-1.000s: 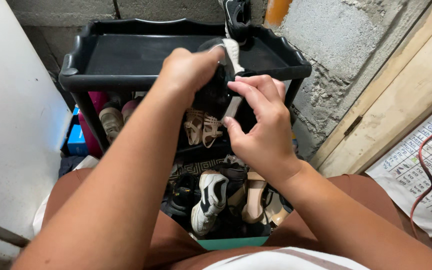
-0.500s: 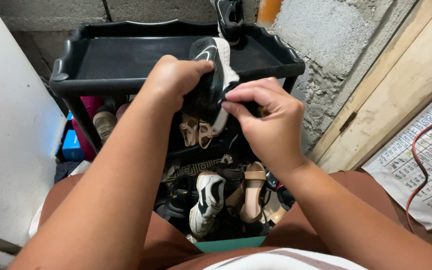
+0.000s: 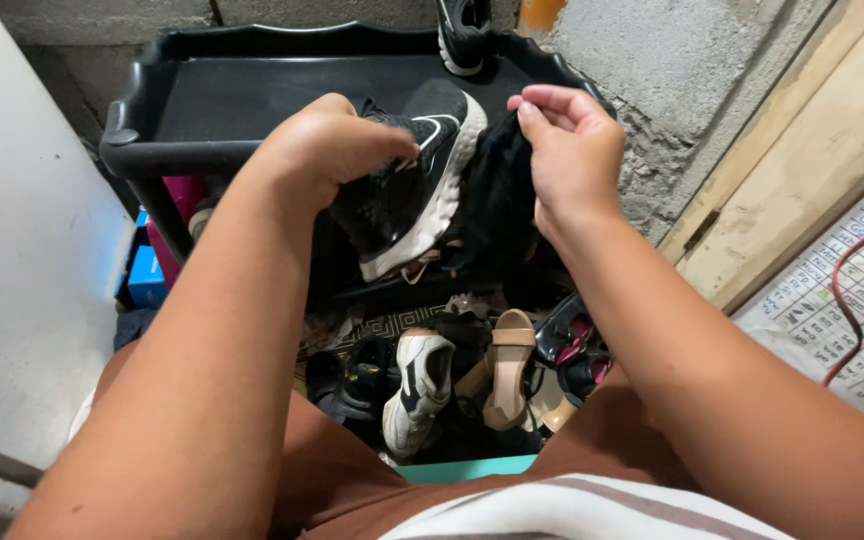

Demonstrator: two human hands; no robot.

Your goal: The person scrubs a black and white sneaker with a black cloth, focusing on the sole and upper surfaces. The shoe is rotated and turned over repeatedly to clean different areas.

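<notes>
Head view. The left hand (image 3: 327, 150) is closed around the upper of a black sneaker (image 3: 407, 185) with a white sole, held above the front edge of the black shelf tray (image 3: 202, 100). The sneaker's long axis runs diagonally — one end up toward the tray, the other down toward the person — with the white sole facing right. The right hand (image 3: 572, 150) pinches a black cloth (image 3: 497, 200) between thumb and fingertips, just right of the sole and touching it. Blue box (image 3: 147, 275) — lower left, beside the rack leg. White printed chart (image 3: 842, 310) — far right, crossed by a red cord.
</notes>
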